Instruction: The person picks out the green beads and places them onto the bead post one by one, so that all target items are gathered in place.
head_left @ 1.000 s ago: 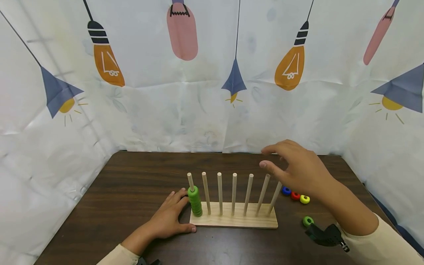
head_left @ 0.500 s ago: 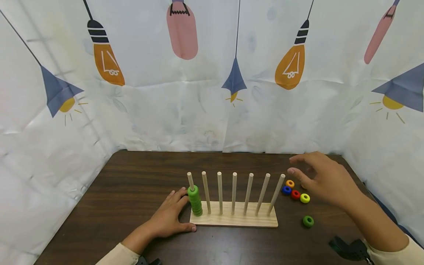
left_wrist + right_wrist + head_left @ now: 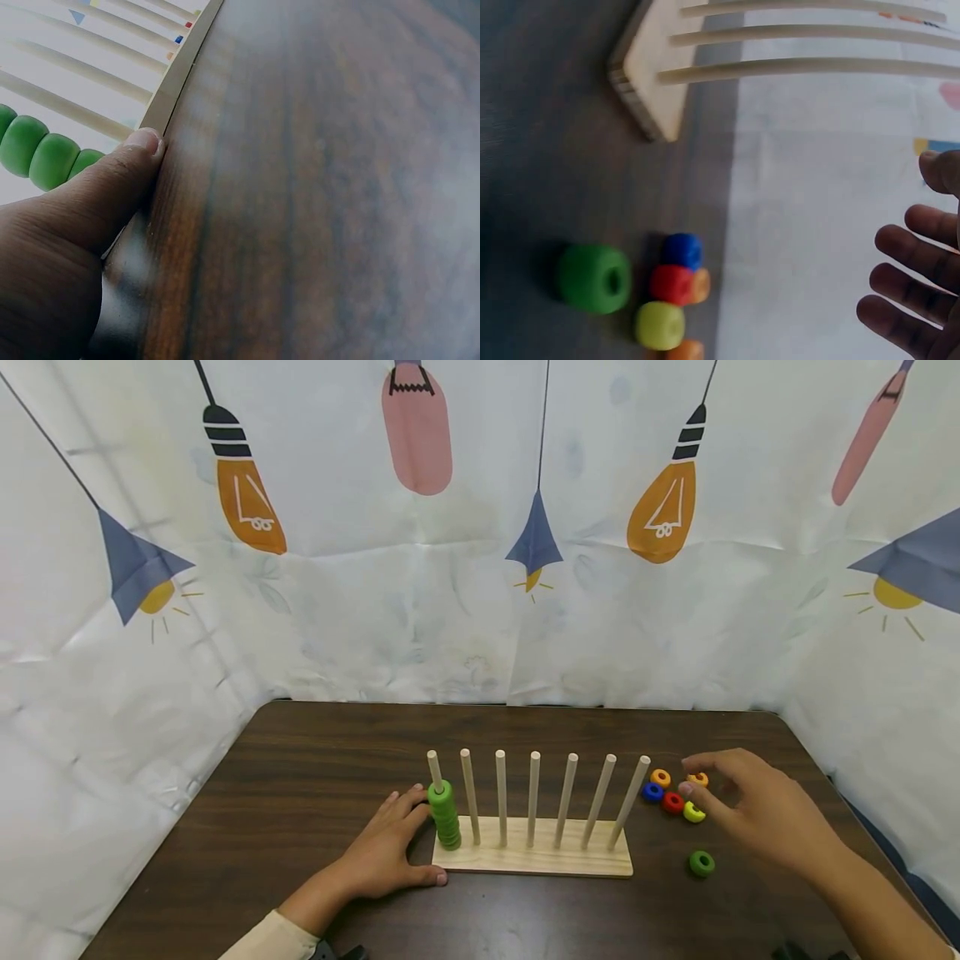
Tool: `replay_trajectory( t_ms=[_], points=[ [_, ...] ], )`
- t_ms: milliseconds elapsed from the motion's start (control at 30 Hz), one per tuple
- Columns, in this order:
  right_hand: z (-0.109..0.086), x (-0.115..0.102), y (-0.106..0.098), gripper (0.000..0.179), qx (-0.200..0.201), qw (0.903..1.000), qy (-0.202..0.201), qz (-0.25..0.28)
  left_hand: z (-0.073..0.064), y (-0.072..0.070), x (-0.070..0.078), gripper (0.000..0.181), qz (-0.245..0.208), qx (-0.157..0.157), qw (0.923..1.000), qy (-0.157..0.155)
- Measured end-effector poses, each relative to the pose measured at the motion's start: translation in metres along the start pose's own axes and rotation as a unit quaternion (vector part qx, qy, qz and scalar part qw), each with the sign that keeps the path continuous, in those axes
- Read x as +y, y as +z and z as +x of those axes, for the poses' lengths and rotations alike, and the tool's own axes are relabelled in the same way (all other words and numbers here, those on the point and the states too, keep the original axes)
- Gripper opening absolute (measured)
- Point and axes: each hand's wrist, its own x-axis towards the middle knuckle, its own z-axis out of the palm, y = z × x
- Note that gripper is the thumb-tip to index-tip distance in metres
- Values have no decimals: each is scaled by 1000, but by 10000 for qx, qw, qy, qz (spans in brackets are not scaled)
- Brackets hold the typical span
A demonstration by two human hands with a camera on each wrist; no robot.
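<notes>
A pale wooden base with a row of upright pegs stands on the dark table. Green beads are stacked on its leftmost peg. My left hand rests at the base's left end, its thumb touching the front edge. Over the loose beads at the right hovers my right hand, thumb and fingers apart, nothing held. Around it lie a blue bead, a red bead, a yellow bead and two orange beads, one partly hidden by the hand.
A single green bead lies nearer the front, right of the base. The dark wood-grain table ends at a white curtain printed with lamps and bulbs. The other pegs carry no beads.
My right hand has moved from above the rightmost pegs to the right and down over the loose beads, uncovering the orange ones. The left hand stays by the base.
</notes>
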Motion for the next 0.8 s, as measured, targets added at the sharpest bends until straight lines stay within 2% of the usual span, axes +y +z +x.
replay_trajectory(
  t_ms=[133, 333, 567, 800],
  points=[
    [-9, 10, 10, 35, -137, 9998, 41, 102, 0, -2, 2, 89, -40, -40, 10000, -51],
    [-21, 21, 28, 34, -222, 9996, -161, 39, 0, -3, 3, 89, -115, -115, 9997, -168],
    [-33, 32, 44, 39, -717, 9974, 87, 4, 0, -2, 3, 91, -79, -108, 9998, -156],
    [-43, 41, 54, 43, -956, 9951, 240, 14, 0, -2, 3, 89, -41, -47, 10000, -58]
  ],
)
